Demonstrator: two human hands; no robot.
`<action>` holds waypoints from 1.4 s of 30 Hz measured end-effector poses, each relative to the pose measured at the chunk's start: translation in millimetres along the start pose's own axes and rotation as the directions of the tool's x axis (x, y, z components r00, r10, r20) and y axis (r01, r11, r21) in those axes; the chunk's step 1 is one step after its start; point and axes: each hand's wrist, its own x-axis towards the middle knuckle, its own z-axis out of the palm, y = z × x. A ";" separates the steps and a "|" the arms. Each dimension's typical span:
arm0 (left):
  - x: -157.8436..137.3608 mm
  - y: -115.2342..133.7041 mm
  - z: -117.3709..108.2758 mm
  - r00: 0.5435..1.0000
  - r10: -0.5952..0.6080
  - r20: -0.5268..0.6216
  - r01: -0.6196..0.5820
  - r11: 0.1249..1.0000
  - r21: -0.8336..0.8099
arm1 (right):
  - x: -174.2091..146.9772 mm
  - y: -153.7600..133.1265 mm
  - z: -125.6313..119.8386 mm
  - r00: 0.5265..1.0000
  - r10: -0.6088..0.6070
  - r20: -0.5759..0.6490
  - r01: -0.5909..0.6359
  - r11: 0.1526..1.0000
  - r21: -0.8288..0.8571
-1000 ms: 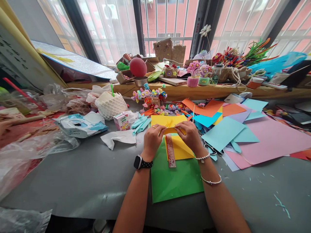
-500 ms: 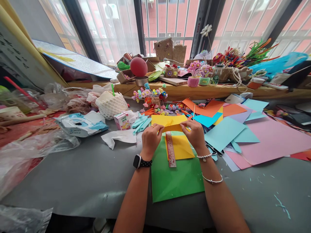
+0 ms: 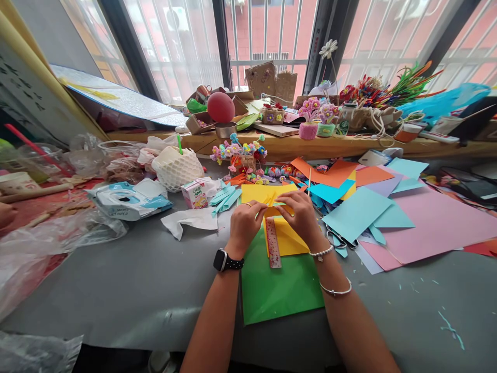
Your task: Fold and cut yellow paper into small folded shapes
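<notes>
A strip of yellow paper [image 3: 277, 210] is pinched between the fingertips of my left hand [image 3: 245, 223] and my right hand [image 3: 305, 215], which are close together. The strip is partly hidden by my fingers. Just beyond it lies a yellow sheet [image 3: 250, 192] with thin yellow pieces [image 3: 272, 197] on top. Below my hands, a printed ruler [image 3: 273, 242] rests on the left part of another yellow sheet [image 3: 294, 241]. Under both is a large green sheet [image 3: 281, 292]. Scissors [image 3: 337, 239] lie to the right of my right wrist, partly covered by blue paper.
On the right are light blue sheets [image 3: 359, 212] and a large pink sheet [image 3: 446, 223]. To the left lie a wipes pack [image 3: 130, 199], a tissue [image 3: 190, 221], a small box [image 3: 194, 194] and a netted coconut [image 3: 178, 168]. Another person's hand [image 3: 5, 214] shows at the left edge.
My hands have drawn closer together, so the strip no longer stretches wide between them. My right hand has shifted left. Another person's hand has appeared at the left edge.
</notes>
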 end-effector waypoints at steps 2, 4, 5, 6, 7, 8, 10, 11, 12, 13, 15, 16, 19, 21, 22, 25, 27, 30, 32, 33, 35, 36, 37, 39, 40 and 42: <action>0.1 -0.1 0.1 1.000 0.010 0.005 -0.009 1.000 -0.019 | -0.3 -2.2 3.7 0.997 -0.014 0.072 0.014 1.000 0.011; 0.3 -0.8 -0.2 1.000 -0.001 0.001 0.001 1.000 -0.031 | -0.9 -2.3 5.5 0.996 -0.001 0.084 0.001 1.000 0.006; 0.4 -1.2 -0.4 1.000 -0.015 -0.003 0.015 0.999 -0.034 | -1.1 -1.9 5.8 0.997 0.009 0.078 -0.009 1.000 0.000; 0.5 -1.8 -0.6 1.000 -0.031 -0.006 0.030 0.999 -0.036 | -1.3 -1.4 5.9 0.997 0.019 0.070 -0.018 1.000 -0.005; 0.6 -2.3 -0.7 0.999 -0.045 -0.008 0.045 0.998 -0.038 | -1.4 -0.7 5.7 0.998 0.026 0.065 -0.025 1.000 -0.009; 0.6 -3.0 -0.9 0.998 -0.056 -0.010 0.056 0.998 -0.041 | -1.5 0.0 5.4 0.998 0.029 0.064 -0.028 1.000 -0.012; 0.7 -4.4 -1.5 0.998 -0.066 -0.011 0.065 0.997 -0.049 | -1.5 1.7 4.4 0.998 0.034 0.060 -0.033 0.999 -0.019; 0.7 -5.1 -2.1 0.997 -0.073 -0.021 0.072 0.996 -0.052 | -1.5 2.6 3.8 0.998 0.041 0.054 -0.040 0.999 -0.027; 0.8 -5.6 -2.7 0.995 -0.090 -0.041 0.087 0.995 -0.054 | -1.4 3.4 3.0 0.998 0.052 0.044 -0.050 0.998 -0.037; 0.9 -5.9 -3.3 0.991 -0.114 -0.070 0.111 0.992 -0.057 | -1.3 4.0 2.3 0.997 0.064 0.034 -0.062 0.997 -0.046; 1.2 -5.0 -4.0 0.979 -0.158 -0.130 0.149 0.986 -0.076 | -1.1 4.1 1.4 0.997 0.077 0.019 -0.075 0.996 -0.054; 1.3 -3.8 -3.8 0.977 -0.160 -0.142 0.147 0.985 -0.094 | -1.1 3.4 1.3 0.997 0.069 0.024 -0.067 0.997 -0.047; 1.2 1.3 -0.9 0.994 -0.067 -0.081 0.053 0.985 -0.162 | -1.5 -0.8 3.1 0.998 0.011 0.064 -0.011 1.000 -0.008; 0.9 4.2 1.5 1.000 -0.012 -0.010 0.010 0.983 -0.185 | -2.1 -3.9 5.1 0.997 -0.013 0.080 0.013 1.000 0.010; 0.8 5.1 2.2 1.000 -0.003 0.015 0.005 0.982 -0.187 | -2.3 -5.2 6.0 0.997 -0.016 0.080 0.015 1.000 0.012; 0.7 5.3 1.9 0.999 -0.024 0.035 0.029 0.987 -0.160 | -2.2 -6.6 7.4 0.997 -0.012 0.074 0.011 1.000 0.007; 0.8 3.8 0.2 0.998 -0.058 0.020 0.060 0.990 -0.124 | -1.5 -5.7 6.6 0.998 0.003 0.059 -0.003 1.000 -0.005; 0.9 0.2 -2.3 0.992 -0.121 -0.030 0.119 0.990 -0.072 | -0.6 -2.6 3.2 0.999 0.045 0.015 -0.044 0.999 -0.029; 0.9 -2.1 -2.7 0.980 -0.180 -0.083 0.175 0.983 -0.064 | -0.5 0.1 0.9 0.997 0.080 -0.012 -0.080 0.996 -0.038; 0.9 -2.8 -2.6 0.972 -0.207 -0.110 0.200 0.977 -0.075 | -0.6 1.2 0.2 0.996 0.092 -0.019 -0.092 0.995 -0.037; 1.0 -3.0 -1.5 0.964 -0.226 -0.137 0.210 0.969 -0.127 | -0.9 2.2 -0.2 0.996 0.091 -0.019 -0.091 0.996 -0.025; 1.1 -2.4 -0.7 0.969 -0.209 -0.133 0.187 0.969 -0.160 | -1.0 1.8 0.2 0.997 0.076 -0.008 -0.076 0.997 -0.013; 1.2 -1.6 0.3 0.978 -0.176 -0.117 0.152 0.971 -0.187 | -1.0 0.8 0.9 0.998 0.056 0.005 -0.056 0.998 0.000; 1.3 0.6 2.2 0.994 -0.099 -0.055 0.085 0.973 -0.213 | -0.9 -2.9 3.0 0.999 0.021 0.033 -0.021 1.000 0.019; 1.3 1.6 3.0 0.997 -0.074 -0.023 0.068 0.975 -0.210 | -0.9 -4.9 4.1 0.999 0.012 0.043 -0.013 1.000 0.021; 1.1 2.7 4.1 0.998 -0.061 0.012 0.062 0.982 -0.179 | -1.1 -7.5 5.8 0.999 0.022 0.037 -0.023 1.000 0.007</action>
